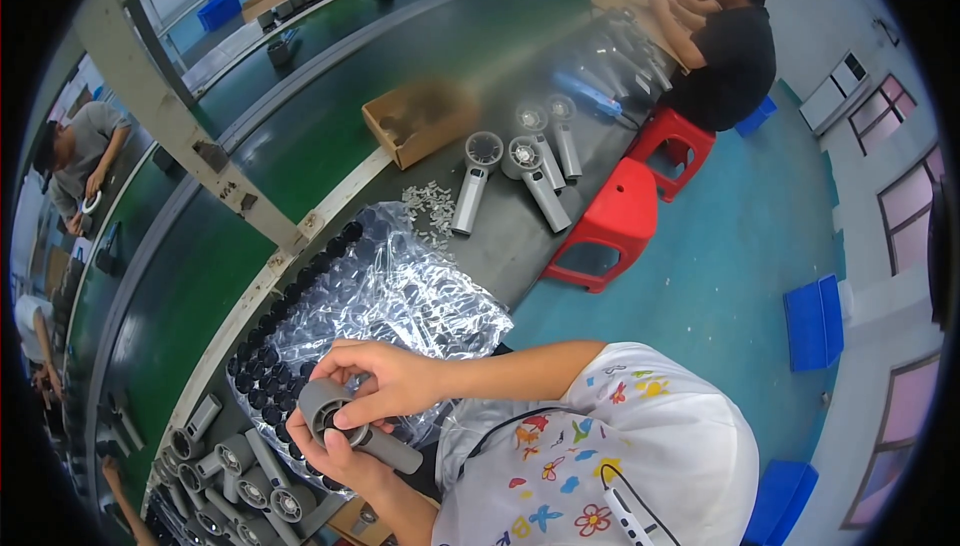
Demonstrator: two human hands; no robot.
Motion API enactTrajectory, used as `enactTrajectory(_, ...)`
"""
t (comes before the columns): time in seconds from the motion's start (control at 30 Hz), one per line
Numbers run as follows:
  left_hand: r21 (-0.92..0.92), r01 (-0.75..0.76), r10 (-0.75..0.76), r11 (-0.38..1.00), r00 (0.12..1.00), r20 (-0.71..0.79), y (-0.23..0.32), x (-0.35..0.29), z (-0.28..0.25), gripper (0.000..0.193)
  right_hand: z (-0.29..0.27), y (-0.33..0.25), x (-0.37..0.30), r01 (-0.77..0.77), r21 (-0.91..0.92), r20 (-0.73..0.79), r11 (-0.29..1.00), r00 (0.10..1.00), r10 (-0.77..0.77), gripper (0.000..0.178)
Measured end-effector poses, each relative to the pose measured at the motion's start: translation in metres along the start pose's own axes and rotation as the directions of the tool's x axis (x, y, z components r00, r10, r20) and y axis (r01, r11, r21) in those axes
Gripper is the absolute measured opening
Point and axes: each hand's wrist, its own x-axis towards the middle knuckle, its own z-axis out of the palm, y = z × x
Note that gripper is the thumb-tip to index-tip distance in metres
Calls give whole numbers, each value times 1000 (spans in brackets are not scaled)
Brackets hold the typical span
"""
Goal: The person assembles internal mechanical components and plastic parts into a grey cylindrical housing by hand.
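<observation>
One grey fan (345, 424) sits in both hands, low in the view, just over the near edge of the table (520, 236). Its round head is up and to the left. Its handle runs down and to the right, so the long way of it goes from upper left to lower right. The left hand (335, 456) is wrapped under the head, fingers shut on it. The right hand (385, 378) comes over the top, and its fingers pinch at the round head.

Right behind the hands is one tray of small black parts (300, 296), too many to count, half under one sheet of shiny plastic wrap (400, 296). To the left lies a pile of grey fans (235, 466), about eight, though some are hidden.

Farther up the table lie four more fans (520, 171) in a row, one little heap of white bits (430, 206) and one brown box (420, 121).

The table is long and dark, next to a green belt (300, 136). The floor (720, 276) is blue. Two red stools (630, 196) stand by the table. One person in black (725, 46) sits on the far one.
</observation>
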Motion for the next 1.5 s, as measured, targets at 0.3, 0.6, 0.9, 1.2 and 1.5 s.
enactTrajectory(0.3, 32, -7, 8, 999, 999, -35, 0, -1, 7, 77, 4, -4, -1, -84, 45, -83, 995, 993, 88, 48)
enactTrajectory(0.6, -19, -47, 48, 999, 998, 33, -3, -1, -11, 58, 3, -6, 0, -21, -189, 28, 982, 999, 27, 59)
enactTrajectory(0.9, -42, 89, -87, 995, 996, 28, 5, -2, -18, 66, -8, -6, -5, -13, -42, 93, 999, 996, 17, 68)
enactTrajectory(1.2, -189, 245, -227, 951, 967, 115, 30, 8, 4, 74, -9, -22, -5, -106, 47, 103, 993, 990, 100, 60)
enactTrajectory(1.5, -99, 143, -121, 985, 972, 203, 26, 6, -5, 53, 2, -36, -1, -106, -166, 146, 980, 981, 131, 72)
